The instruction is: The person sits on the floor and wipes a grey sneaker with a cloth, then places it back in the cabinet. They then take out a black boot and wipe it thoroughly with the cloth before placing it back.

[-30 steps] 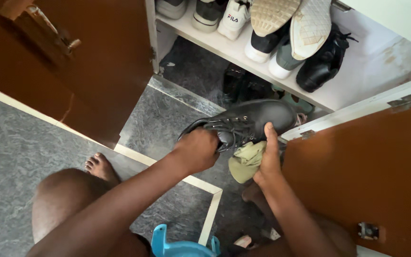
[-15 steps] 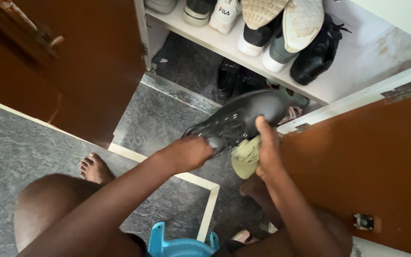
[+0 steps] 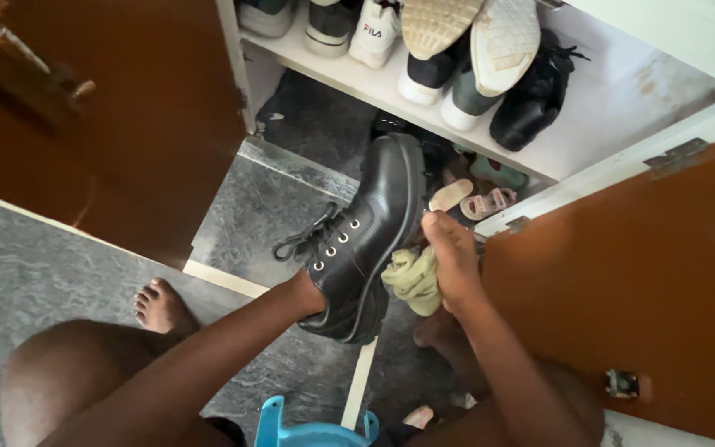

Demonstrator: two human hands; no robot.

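Note:
A black lace-up leather shoe (image 3: 366,232) is held up in front of an open shoe cupboard, toe pointing away and sole edge to the right. My left hand (image 3: 306,295) is pushed inside the shoe's opening; only the wrist shows. My right hand (image 3: 450,258) presses a crumpled pale green cloth (image 3: 414,280) against the shoe's right side near the sole. The laces hang loose on the left.
The white cupboard shelf (image 3: 614,116) holds several sneakers and a black shoe (image 3: 531,95); small sandals (image 3: 490,201) lie below. Brown doors stand open at left (image 3: 126,124) and right (image 3: 622,273). My bare foot (image 3: 159,306) rests on grey floor; a blue plastic stool (image 3: 312,426) is under me.
The shoe has turned from lying sideways to pointing away, with its laced top facing up. My left hand has slid deeper inside it. The cloth stays against the shoe's side.

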